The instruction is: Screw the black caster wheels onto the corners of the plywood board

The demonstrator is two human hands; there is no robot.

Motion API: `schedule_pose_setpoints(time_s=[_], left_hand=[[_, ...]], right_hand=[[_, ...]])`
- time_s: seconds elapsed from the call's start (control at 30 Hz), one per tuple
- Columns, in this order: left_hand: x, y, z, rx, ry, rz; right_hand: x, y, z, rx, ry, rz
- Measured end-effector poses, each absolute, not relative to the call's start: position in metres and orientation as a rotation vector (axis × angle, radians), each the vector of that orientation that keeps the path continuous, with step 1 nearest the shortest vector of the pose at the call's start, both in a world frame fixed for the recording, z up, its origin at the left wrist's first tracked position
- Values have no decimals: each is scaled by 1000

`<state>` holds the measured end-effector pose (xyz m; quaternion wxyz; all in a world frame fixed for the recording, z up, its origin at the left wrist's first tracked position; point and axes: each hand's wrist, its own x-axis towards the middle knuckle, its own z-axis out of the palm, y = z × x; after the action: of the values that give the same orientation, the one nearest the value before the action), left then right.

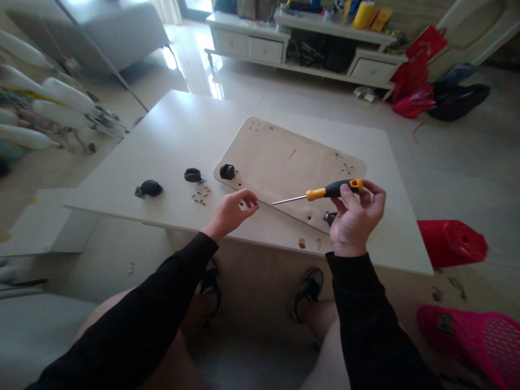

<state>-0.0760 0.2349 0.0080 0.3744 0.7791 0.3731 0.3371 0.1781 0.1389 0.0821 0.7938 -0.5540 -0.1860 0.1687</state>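
My right hand (pixel 354 219) is wrapped around the handle of a yellow and black screwdriver (pixel 333 189), its metal shaft pointing left. Just left of the tip, my left hand (pixel 235 210) has thumb and forefinger pinched together; whatever they hold is too small to make out. Beneath both hands lies a pale board (pixel 280 154) with rounded corners and small holes. One black caster (pixel 227 171) stands at its left corner, and another caster (pixel 330 218) is partly hidden behind my right hand. Two loose casters, one nearer (pixel 193 175) and one farther left (pixel 151 188), rest beside several screws (pixel 200 196).
The white table (pixel 170 130) carries everything, with a small cartoon sticker (pixel 301 242) near its front edge. A red cylindrical object (pixel 453 242) stands by the right edge, above a pink mesh item (pixel 475 341). A low white cabinet (pixel 252 43) is at the back.
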Motion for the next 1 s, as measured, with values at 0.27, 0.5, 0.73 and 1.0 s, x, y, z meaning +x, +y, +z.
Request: schedule_pose_setpoints(time_s=[0.27, 0.5, 0.73, 1.0], left_hand=[[-81, 231, 7, 1996, 924, 821], [-87, 231, 7, 2025, 929, 826], [-91, 229, 11, 2121, 992, 756], [-90, 224, 14, 2277, 1043, 735]], right_hand=[[163, 154, 76, -1190, -400, 419], [152, 157, 71, -1197, -376, 495], [147, 157, 69, -1195, -369, 512], [145, 158, 67, -1225, -379, 491]])
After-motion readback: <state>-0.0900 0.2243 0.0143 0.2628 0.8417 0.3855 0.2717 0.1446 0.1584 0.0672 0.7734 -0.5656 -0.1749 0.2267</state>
